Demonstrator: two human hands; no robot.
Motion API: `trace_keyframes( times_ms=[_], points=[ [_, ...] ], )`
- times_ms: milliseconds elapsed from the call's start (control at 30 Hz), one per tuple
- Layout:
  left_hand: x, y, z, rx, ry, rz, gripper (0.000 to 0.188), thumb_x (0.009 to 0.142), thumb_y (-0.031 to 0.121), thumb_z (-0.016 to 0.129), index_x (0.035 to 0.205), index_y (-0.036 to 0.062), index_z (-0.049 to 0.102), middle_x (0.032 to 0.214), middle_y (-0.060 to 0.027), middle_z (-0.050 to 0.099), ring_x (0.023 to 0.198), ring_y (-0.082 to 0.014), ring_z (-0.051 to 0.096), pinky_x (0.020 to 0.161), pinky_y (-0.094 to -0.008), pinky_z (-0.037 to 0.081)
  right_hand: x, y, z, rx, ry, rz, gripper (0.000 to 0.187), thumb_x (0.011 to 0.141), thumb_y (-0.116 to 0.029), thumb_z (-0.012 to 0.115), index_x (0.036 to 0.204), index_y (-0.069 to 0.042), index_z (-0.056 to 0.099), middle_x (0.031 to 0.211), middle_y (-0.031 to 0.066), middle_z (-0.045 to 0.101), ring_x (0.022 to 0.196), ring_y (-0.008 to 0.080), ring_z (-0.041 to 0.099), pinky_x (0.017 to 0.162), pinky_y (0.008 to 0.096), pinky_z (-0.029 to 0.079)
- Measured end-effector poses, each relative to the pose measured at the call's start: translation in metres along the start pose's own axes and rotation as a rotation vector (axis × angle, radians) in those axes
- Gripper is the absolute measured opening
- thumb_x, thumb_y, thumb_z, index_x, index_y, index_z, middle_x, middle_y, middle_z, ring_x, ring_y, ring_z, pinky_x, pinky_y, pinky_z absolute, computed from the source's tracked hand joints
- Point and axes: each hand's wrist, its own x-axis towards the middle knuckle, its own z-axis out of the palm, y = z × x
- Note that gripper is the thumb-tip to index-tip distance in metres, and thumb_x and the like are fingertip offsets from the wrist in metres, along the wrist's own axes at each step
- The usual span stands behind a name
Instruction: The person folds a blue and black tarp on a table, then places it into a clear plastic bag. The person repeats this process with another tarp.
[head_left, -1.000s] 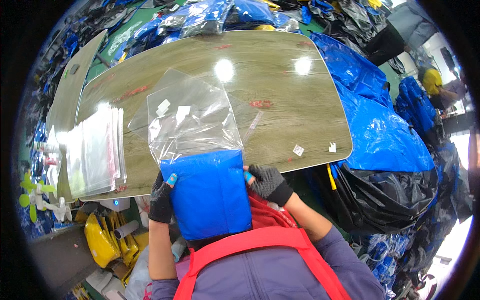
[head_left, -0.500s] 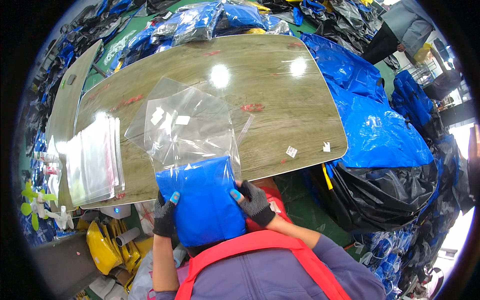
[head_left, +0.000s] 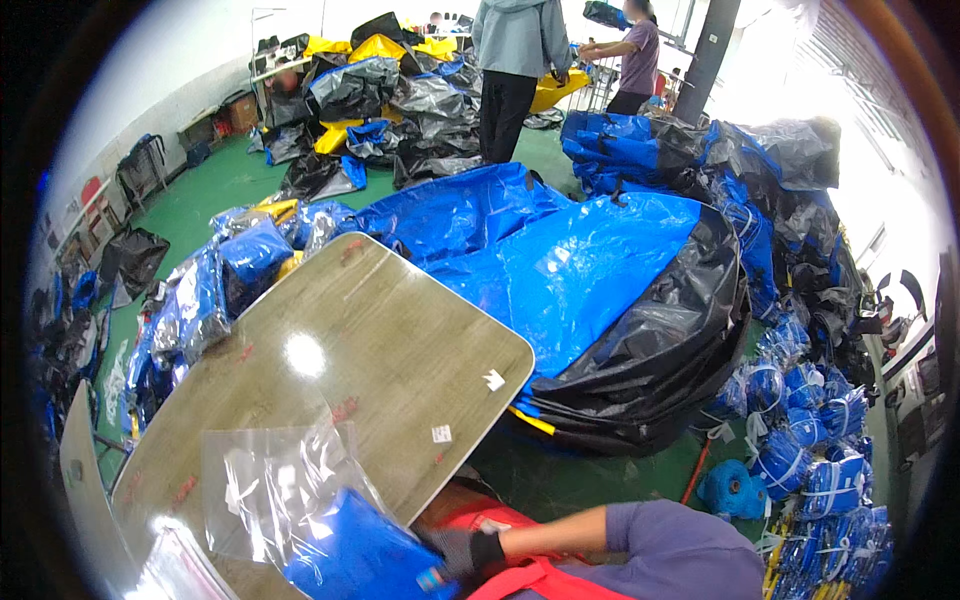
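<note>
At the lower edge, one hand shows: the right hand, in a dark glove, fingers curled closed around the edge of a folded blue fabric bundle. The left hand is out of view. The blue bundle sits half inside one clear plastic bag, which lies flat on the near end of a single wood-grain table with rounded corners. The bag's far end is empty and wrinkled, catching glare. At the bottom left corner a stack of clear plastic bags lies on the table; how many it holds cannot be told. Two small white scraps lie near the table's right edge, and a few reddish marks dot its top.

Beyond the table, one large heap of blue and black sheeting lies on the green floor. To the right, many small blue bundles in clear wrapping are piled, too many to count. Farther back lie more black, blue and yellow heaps, and two people stand at the far end.
</note>
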Motion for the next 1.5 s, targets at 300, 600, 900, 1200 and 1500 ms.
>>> trace_keyframes(
  times_ms=[300,600,900,1200,1500],
  points=[
    [0.013,0.021,0.012,0.051,-0.096,0.098,0.059,0.091,0.035,0.061,0.139,0.0054,0.042,0.127,-0.0138,0.056,0.11,-0.0259,0.057,0.093,-0.0394,0.049,-0.025,-0.024,-0.042,0.387,-0.305,0.067,0.08,0.081,-0.045,0.073,0.137,0.001,0.041,0.127,0.0159,0.057,0.112,0.0221,0.057,0.095,0.0343,0.047],
    [0.026,0.029,0.028,0.082,-0.139,0.136,0.059,0.091,0.036,0.061,0.138,0.0051,0.042,0.127,-0.0135,0.055,0.11,-0.0255,0.057,0.094,-0.0388,0.048,-0.097,0.005,0.002,0.63,-0.057,-0.086,0.082,0.079,-0.043,0.075,0.138,0.001,0.038,0.131,0.0163,0.053,0.122,0.0271,0.05,0.103,0.041,0.041],
    [0.032,0.029,0.04,0.095,-0.206,0.135,0.059,0.091,0.037,0.061,0.137,0.0047,0.043,0.127,-0.0132,0.055,0.111,-0.0251,0.056,0.094,-0.0382,0.048,-0.058,-0.018,-0.028,0.634,-0.196,-0.057,0.077,0.08,-0.04,0.074,0.136,0.0,0.04,0.126,0.014,0.058,0.11,0.0242,0.058,0.094,0.0363,0.048],
    [0.038,0.031,0.044,0.088,-0.215,0.13,0.059,0.09,0.037,0.061,0.136,0.0043,0.043,0.128,-0.013,0.055,0.111,-0.0248,0.056,0.095,-0.0376,0.047,-0.079,-0.015,-0.019,0.771,-0.074,0.138,0.074,0.081,-0.037,0.074,0.135,0.0,0.042,0.124,0.0133,0.059,0.106,0.023,0.06,0.092,0.0356,0.05],
    [0.036,0.03,0.043,0.101,-0.217,0.109,0.059,0.09,0.038,0.061,0.136,0.0039,0.044,0.128,-0.0127,0.055,0.111,-0.0244,0.056,0.095,-0.037,0.047,-0.061,-0.017,-0.027,0.763,-0.09,0.157,0.072,0.081,-0.036,0.074,0.134,0.001,0.043,0.123,0.0129,0.059,0.106,0.0226,0.06,0.092,0.0359,0.05]
  ],
)
